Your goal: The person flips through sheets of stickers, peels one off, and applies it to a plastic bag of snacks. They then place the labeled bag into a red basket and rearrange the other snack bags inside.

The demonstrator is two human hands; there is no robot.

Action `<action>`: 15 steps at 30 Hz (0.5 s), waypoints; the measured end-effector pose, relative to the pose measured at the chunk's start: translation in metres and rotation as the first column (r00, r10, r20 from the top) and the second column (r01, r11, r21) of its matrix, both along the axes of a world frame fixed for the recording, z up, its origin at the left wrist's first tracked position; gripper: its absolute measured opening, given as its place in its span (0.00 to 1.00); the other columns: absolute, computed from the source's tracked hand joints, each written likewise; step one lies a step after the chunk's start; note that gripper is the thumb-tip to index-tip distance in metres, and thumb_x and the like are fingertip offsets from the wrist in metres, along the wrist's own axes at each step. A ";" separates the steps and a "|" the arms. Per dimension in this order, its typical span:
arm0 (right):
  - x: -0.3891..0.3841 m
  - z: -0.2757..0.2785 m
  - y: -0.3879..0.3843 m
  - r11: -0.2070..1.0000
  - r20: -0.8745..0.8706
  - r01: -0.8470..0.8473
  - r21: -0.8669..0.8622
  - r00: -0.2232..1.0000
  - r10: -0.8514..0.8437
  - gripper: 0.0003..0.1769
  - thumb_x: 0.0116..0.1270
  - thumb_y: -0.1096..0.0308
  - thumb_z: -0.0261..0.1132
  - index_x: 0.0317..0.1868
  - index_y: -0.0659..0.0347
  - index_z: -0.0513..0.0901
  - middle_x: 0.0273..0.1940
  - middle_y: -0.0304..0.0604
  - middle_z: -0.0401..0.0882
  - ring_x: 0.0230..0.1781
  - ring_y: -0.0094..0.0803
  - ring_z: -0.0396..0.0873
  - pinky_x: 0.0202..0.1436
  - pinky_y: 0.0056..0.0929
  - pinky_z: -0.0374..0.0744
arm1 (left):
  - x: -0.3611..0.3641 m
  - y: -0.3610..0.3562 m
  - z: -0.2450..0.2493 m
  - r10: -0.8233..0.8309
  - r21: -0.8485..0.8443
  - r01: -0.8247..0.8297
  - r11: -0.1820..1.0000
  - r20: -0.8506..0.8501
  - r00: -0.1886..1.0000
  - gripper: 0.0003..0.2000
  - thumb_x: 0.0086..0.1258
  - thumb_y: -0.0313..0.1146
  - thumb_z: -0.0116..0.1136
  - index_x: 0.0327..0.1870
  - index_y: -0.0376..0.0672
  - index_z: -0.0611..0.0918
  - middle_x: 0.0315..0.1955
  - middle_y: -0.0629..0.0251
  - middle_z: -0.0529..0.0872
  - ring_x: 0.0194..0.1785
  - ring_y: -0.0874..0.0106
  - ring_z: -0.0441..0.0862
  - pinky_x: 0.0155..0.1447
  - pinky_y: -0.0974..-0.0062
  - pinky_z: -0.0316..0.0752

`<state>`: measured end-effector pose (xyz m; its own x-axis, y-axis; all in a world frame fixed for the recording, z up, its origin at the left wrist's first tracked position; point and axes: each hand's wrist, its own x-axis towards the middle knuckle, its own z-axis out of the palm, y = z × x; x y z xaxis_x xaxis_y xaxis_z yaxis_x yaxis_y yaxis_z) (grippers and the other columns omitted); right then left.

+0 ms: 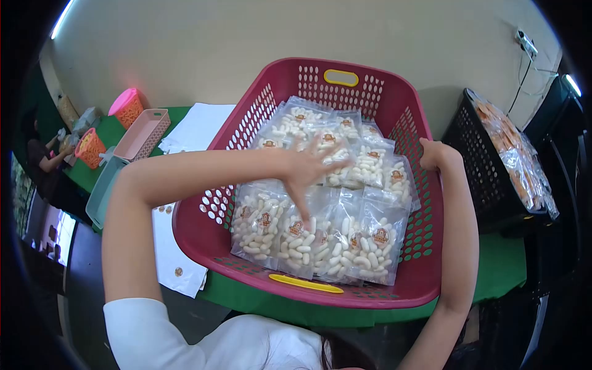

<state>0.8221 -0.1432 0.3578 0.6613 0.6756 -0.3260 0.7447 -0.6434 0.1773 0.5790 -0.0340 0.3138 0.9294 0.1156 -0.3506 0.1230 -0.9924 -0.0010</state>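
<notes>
A large maroon basket (308, 296) with yellow handles sits tilted on the green-covered table. Inside it lie several clear bags of white pieces (370, 246), each with a round brown label. My left hand (311, 169) is over the bags in the middle, fingers spread and slightly blurred; whether it touches them I cannot tell. At the basket's right rim, my right hand (436, 154) is closed round the edge.
White sheets (203, 123) with round stickers lie left of the basket on the green table (493, 265). Further left are a pink tray (143, 132), a green tray (105, 191) and orange baskets (90, 148). A black crate (487, 160) of packets stands right; a person (46, 154) is far left.
</notes>
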 end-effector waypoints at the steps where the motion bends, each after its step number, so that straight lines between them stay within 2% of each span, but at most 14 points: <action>1: -0.002 0.002 -0.002 1.000 -0.001 -0.008 0.019 1.000 0.008 0.39 0.44 0.76 0.48 0.63 0.55 0.54 0.55 0.52 0.66 0.54 0.39 0.67 0.55 0.32 0.69 | 0.013 -0.013 -0.008 -0.070 -0.011 0.070 0.997 0.007 0.998 0.67 0.17 0.69 0.63 0.65 0.56 0.38 0.64 0.51 0.29 0.63 0.38 0.29 0.56 0.32 0.37; 5: 0.005 -0.001 -0.004 1.000 -0.013 -0.008 0.011 1.000 0.009 0.40 0.45 0.70 0.54 0.63 0.56 0.54 0.55 0.51 0.66 0.54 0.40 0.68 0.54 0.32 0.69 | 0.044 -0.037 -0.049 -0.089 -0.114 0.083 0.990 -0.047 0.995 0.65 0.18 0.70 0.63 0.65 0.61 0.41 0.64 0.52 0.28 0.62 0.36 0.27 0.54 0.30 0.37; 7: 0.008 -0.002 -0.001 1.000 -0.013 -0.006 -0.004 1.000 0.006 0.40 0.45 0.69 0.56 0.63 0.56 0.54 0.55 0.51 0.66 0.53 0.40 0.68 0.54 0.32 0.69 | 0.044 -0.037 -0.062 -0.102 -0.073 0.099 0.992 -0.028 0.994 0.64 0.18 0.69 0.63 0.65 0.63 0.43 0.64 0.54 0.26 0.61 0.35 0.25 0.53 0.28 0.37; 8: 0.009 -0.003 0.001 1.000 -0.011 -0.009 -0.005 1.000 0.009 0.41 0.45 0.67 0.57 0.63 0.56 0.54 0.55 0.50 0.66 0.53 0.40 0.68 0.54 0.32 0.69 | 0.044 -0.032 -0.068 -0.118 -0.114 0.119 0.986 0.015 0.993 0.63 0.18 0.66 0.65 0.65 0.65 0.44 0.64 0.55 0.27 0.61 0.35 0.22 0.52 0.28 0.37; 13: -0.002 0.003 0.002 0.996 -0.031 0.045 -0.077 0.998 -0.048 0.39 0.46 0.64 0.58 0.61 0.59 0.57 0.54 0.51 0.67 0.52 0.40 0.69 0.53 0.32 0.70 | 0.056 -0.032 -0.077 -0.117 -0.149 0.113 0.982 -0.024 0.993 0.62 0.20 0.60 0.69 0.64 0.67 0.44 0.64 0.55 0.28 0.60 0.34 0.22 0.52 0.28 0.37; 15: 0.001 -0.004 0.000 0.994 -0.004 -0.002 0.109 1.000 0.003 0.23 0.36 0.76 0.55 0.40 0.65 0.77 0.41 0.53 0.76 0.43 0.41 0.76 0.45 0.34 0.75 | 0.055 -0.032 -0.078 -0.109 -0.131 0.107 0.986 -0.012 0.994 0.62 0.19 0.60 0.69 0.64 0.67 0.44 0.64 0.55 0.29 0.60 0.34 0.23 0.52 0.27 0.38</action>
